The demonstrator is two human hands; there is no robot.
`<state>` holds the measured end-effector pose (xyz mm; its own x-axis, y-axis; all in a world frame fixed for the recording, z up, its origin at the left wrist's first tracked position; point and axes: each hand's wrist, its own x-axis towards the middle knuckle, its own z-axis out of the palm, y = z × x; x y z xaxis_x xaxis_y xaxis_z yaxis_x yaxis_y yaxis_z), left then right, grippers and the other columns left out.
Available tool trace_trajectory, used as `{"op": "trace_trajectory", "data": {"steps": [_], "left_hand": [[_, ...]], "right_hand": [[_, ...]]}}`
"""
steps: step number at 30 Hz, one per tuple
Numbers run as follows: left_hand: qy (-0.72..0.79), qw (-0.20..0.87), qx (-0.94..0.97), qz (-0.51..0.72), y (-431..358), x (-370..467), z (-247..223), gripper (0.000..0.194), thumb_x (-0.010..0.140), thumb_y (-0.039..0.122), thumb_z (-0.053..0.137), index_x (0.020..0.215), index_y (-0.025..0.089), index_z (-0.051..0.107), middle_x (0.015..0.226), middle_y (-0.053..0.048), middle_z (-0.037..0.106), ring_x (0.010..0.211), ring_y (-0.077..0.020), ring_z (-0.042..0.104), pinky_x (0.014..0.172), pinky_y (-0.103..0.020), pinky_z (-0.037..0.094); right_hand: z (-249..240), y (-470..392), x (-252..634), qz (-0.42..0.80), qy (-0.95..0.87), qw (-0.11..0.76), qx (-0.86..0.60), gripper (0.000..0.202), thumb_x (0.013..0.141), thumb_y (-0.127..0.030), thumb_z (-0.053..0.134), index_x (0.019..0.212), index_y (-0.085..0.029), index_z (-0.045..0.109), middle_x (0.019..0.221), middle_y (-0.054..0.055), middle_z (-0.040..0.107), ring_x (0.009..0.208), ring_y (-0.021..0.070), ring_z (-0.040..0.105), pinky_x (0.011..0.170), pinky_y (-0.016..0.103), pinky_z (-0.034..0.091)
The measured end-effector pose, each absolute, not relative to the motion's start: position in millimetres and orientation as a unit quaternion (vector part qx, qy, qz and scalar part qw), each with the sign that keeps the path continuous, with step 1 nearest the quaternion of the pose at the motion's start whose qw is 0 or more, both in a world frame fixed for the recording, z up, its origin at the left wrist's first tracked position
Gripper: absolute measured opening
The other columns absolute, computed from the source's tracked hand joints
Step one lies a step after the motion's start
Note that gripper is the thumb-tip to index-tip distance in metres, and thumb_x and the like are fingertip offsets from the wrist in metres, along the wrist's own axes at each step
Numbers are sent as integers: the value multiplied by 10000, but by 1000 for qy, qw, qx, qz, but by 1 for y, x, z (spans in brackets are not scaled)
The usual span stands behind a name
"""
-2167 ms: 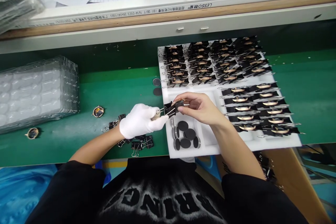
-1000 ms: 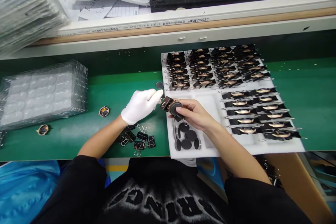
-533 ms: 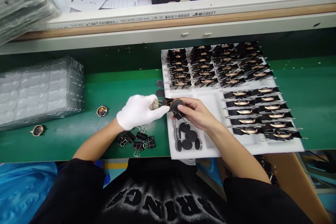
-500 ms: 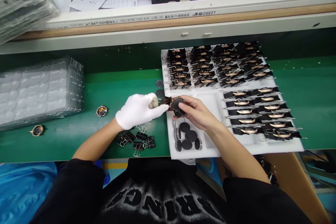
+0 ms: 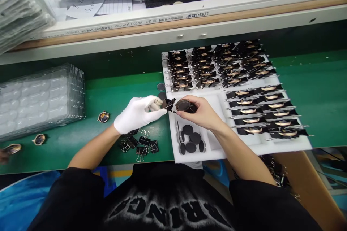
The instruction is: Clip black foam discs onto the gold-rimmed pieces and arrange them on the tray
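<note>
My left hand (image 5: 139,113), in a white glove, pinches a black binder clip (image 5: 168,104) by its wire handles. Facing it, my bare right hand (image 5: 199,112) holds a round watch-like part (image 5: 183,105) with a dark disc on it and black material beside it. A small gap separates the clip from the round part. Both hands are over the left edge of a white foam tray (image 5: 173,155). Rows of clipped gold-rimmed parts (image 5: 251,120) fill much of the tray, and dark discs (image 5: 191,147) lie in its front left compartment.
Loose binder clips (image 5: 144,140) lie on the green table (image 5: 108,155). Gold-rimmed parts (image 5: 103,117) sit further left, near stacked clear plastic trays (image 5: 38,97). Another person's fingers (image 5: 3,156) touch a part at the far left. Behind runs a white ledge (image 5: 108,45).
The clip in my left hand has come away from the round part in my right hand. Another person's fingers and a gold-rimmed part have appeared at the far left. The view has shifted slightly.
</note>
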<state>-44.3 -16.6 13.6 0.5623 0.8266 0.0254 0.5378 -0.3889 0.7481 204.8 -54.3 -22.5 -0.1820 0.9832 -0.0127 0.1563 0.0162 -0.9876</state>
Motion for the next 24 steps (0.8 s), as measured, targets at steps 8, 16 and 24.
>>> {"op": "trace_trajectory", "data": {"steps": [8, 16, 24], "left_hand": [[466, 330, 821, 13, 10, -58, 13, 468, 1029, 620, 436, 969, 230, 686, 831, -12, 769, 699, -170, 698, 666, -289, 503], [582, 166, 773, -192, 55, -93, 1, 691, 913, 819, 356, 627, 239, 599, 718, -136, 714, 695, -316, 680, 663, -390, 453], [682, 99, 723, -45, 84, -110, 13, 826, 1001, 749, 88, 1070, 196, 697, 1033, -200, 752, 1010, -364, 710, 901, -456, 514]], "right_hand": [[-16, -54, 208, 512, -587, 400, -483, 200, 815, -370, 824, 818, -216, 696, 870, 34, 718, 772, 193, 631, 747, 358, 522], [-24, -55, 204, 520, -620, 378, -449, 172, 855, -370, 774, 851, -214, 700, 838, 28, 697, 741, 184, 619, 711, 342, 499], [-13, -54, 191, 575, -640, 268, -433, 178, 962, -375, 631, 947, -217, 711, 738, 9, 697, 668, 188, 674, 635, 320, 514]]}}
